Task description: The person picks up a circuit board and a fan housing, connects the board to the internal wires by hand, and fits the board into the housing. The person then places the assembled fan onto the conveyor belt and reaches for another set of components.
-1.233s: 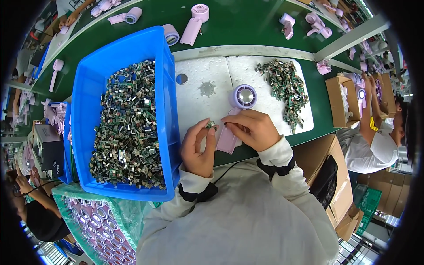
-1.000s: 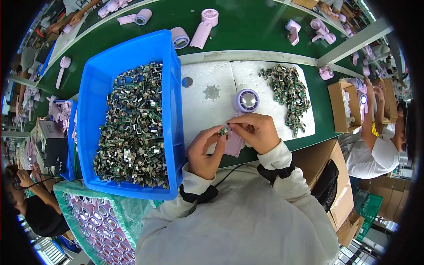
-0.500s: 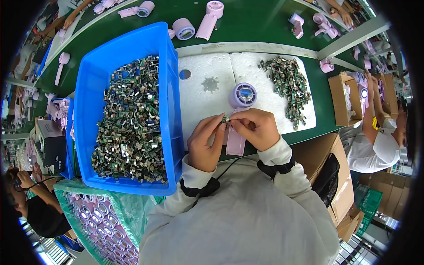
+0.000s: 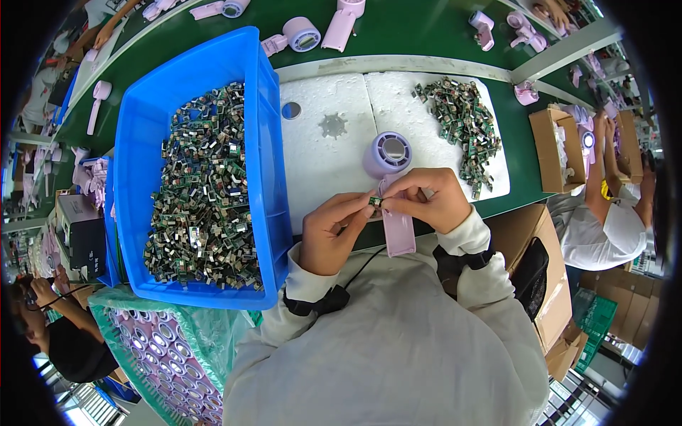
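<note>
My left hand (image 4: 332,234) and my right hand (image 4: 428,199) meet at the near edge of a white foam pad (image 4: 334,153). Between their fingertips they pinch a small green circuit board (image 4: 375,202). Under my right hand lies a lilac handheld fan (image 4: 391,184), its round head on the foam and its handle pointing toward me. A blue bin (image 4: 202,170) heaped with small circuit boards stands just left of my left hand. A second pile of circuit boards (image 4: 465,128) rests on the foam to the right.
Pink fan parts (image 4: 302,32) lie on the green belt (image 4: 398,35) beyond the foam. Cardboard boxes (image 4: 554,149) and another person (image 4: 611,220) are at the right. A tray of round lilac parts (image 4: 163,355) sits at lower left, with another person (image 4: 64,341) beside it.
Both hands have stayed together over the fan's handle, working the small board between the fingertips. The view has shifted slightly; the fan and bins have not moved.
</note>
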The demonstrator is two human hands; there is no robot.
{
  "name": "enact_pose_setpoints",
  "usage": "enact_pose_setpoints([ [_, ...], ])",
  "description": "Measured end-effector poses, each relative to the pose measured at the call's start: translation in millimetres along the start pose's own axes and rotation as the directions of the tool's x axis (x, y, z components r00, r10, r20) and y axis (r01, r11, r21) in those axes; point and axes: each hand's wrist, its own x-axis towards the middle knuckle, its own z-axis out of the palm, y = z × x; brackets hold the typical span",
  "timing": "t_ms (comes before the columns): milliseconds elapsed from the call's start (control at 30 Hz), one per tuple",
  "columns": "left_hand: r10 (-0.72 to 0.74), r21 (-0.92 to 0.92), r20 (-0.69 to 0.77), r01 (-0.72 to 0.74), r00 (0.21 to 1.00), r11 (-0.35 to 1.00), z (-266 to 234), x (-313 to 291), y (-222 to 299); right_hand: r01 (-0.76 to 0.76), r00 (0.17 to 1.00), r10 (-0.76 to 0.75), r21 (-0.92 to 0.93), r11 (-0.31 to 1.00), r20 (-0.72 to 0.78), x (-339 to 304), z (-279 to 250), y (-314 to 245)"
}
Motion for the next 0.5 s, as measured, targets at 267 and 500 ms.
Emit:
enact_pose_setpoints([
  [267,-0.039,-0.110,0.007,0.040,0.999,0.993,4,-3,-3,-0.088,0.996,0.081,0.238,0.967,0.039,-4,3,11],
  [500,-0.057,-0.027,-0.034,0.057,0.998,0.998,6,-4,-7,-0.066,0.998,0.064,0.193,0.979,0.018,-4,7,16],
])
